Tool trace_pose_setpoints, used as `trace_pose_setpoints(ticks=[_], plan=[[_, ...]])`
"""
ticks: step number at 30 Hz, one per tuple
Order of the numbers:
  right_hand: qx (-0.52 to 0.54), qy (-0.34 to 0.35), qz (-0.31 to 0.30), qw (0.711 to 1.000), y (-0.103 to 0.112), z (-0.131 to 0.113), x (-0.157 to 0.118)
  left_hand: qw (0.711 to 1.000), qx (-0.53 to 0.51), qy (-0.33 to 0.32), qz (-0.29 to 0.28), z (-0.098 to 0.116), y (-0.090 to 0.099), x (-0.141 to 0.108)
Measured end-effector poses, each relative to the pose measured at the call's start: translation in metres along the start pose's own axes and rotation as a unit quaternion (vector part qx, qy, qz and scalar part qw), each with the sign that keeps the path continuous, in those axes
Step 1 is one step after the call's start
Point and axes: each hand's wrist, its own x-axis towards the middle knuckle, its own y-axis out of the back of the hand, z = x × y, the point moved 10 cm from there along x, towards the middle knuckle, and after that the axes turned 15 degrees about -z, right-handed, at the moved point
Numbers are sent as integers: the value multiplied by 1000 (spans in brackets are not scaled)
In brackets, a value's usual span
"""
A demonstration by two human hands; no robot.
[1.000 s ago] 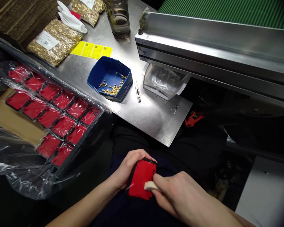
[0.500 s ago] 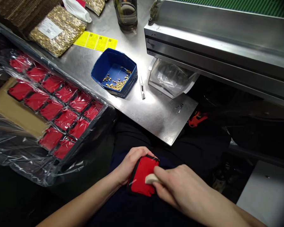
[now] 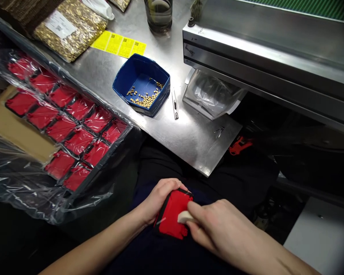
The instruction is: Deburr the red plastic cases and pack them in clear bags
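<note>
In my lap, my left hand (image 3: 157,198) grips a small red part with a black edge (image 3: 172,215). My right hand (image 3: 218,229) presses a small beige tool (image 3: 184,217) against the red part's right side. A blue bin (image 3: 123,80) on the steel table (image 3: 189,137) holds several small gold pieces (image 3: 145,99). At my left, a black tray (image 3: 111,152) of several matching red parts (image 3: 80,139) lies under clear plastic film.
A small metal tool (image 3: 175,105) lies right of the bin. Yellow labels (image 3: 119,44), a bag of gold pieces (image 3: 71,26) and a glass jar (image 3: 158,15) stand at the back. A steel machine housing (image 3: 269,57) overhangs a clear bag (image 3: 212,95). A red-handled tool (image 3: 239,144) sits below the table edge.
The view has drifted slightly, so the table items appear shifted right and up. Both hands keep their hold on the red part and beige tool in my lap.
</note>
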Motion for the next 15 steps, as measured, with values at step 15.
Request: trace_pose_setpoints(ticks=[15], plan=[[136, 17, 129, 982, 23, 28, -22, 973, -226, 28, -19, -21, 4, -2]])
